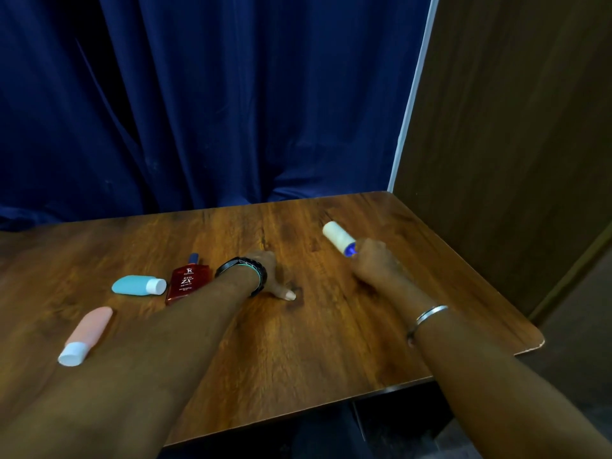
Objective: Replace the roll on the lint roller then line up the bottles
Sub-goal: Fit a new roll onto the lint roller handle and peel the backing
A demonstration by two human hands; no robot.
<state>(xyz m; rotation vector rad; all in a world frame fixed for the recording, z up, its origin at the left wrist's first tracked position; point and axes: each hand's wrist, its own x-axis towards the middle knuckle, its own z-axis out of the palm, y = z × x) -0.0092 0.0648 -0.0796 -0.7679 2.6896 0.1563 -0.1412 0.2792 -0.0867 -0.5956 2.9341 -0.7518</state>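
Note:
My right hand (376,260) is closed around the lint roller's handle, and its white roll (337,238) with a blue end sticks out up and to the left. Resting flat on the wooden table (331,342), my left hand (273,276) has its thumb spread and holds nothing. Three bottles lie on their sides at the left. The red perfume bottle (188,282) is right beside my left wrist. A teal bottle with a white cap (138,285) lies left of it. Nearest me is a pink bottle with a white cap (86,334).
A dark blue curtain (215,101) hangs behind the table. A brown wooden panel (513,127) stands along the table's right side. The table's front edge runs diagonally near my forearms, with dark floor below.

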